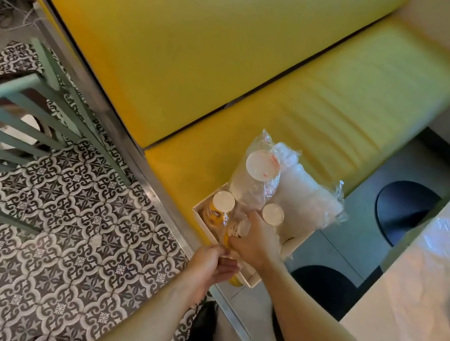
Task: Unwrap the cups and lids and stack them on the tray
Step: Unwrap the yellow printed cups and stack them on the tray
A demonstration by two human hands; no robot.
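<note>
On the yellow bench (333, 105), my right hand (253, 242) grips a wrapped cup sleeve (238, 226) in the tray (203, 223); my left hand (209, 266) pinches its wrapper, fingers together.

A tray (248, 279) sits on the near end of a bench seat (333, 105), whose backrest (180, 38) rises behind and to the left. In the tray, a cup stack (222, 204) stands at the left and another cup stack (273, 214) at the right; between them a wrapped sleeve (259, 170) leans away toward the seat. A bag (307, 202) lies over the tray's right side. The hands meet at the tray's near left edge, left hand (209, 266) just before right hand (255, 242). A chair (3, 115) stands on the floor (58, 232) far left; a tabletop (418, 307) lies right.
</note>
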